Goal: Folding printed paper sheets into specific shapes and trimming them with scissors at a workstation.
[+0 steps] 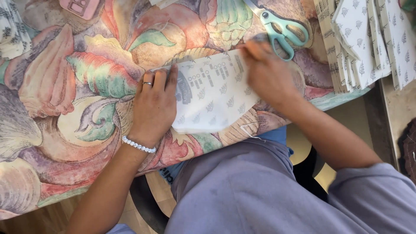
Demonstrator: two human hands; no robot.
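1. White printed paper sheet (pixel 212 93) lies at the tabletop's (pixel 65 130) near edge, centre frame.
2. Left hand (pixel 154 106), fingers together, presses flat on the sheet's 9 o'clock edge.
3. Right hand (pixel 264 71), blurred at 2 o'clock; grip unclear.
4. Risk: the sheet could slide and crease crookedly if the pressing eases.
5. Teal scissors (pixel 281 28) lie at 1 o'clock.

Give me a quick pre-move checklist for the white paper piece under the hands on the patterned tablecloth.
1. White leaf-printed paper piece lies flat on the floral tablecloth: ok.
2. Left hand presses flat on the paper's left part: ok.
3. Right hand at the paper's upper right edge: blurred, its grip cannot tell.
4. Mint-handled scissors lie on the cloth, apart from the paper, untouched: ok.
5. Stack of similar printed paper pieces sits at the table's right end, apart from the hands: ok.
6. Paper's near edge close to the table edge: overhang cannot tell.
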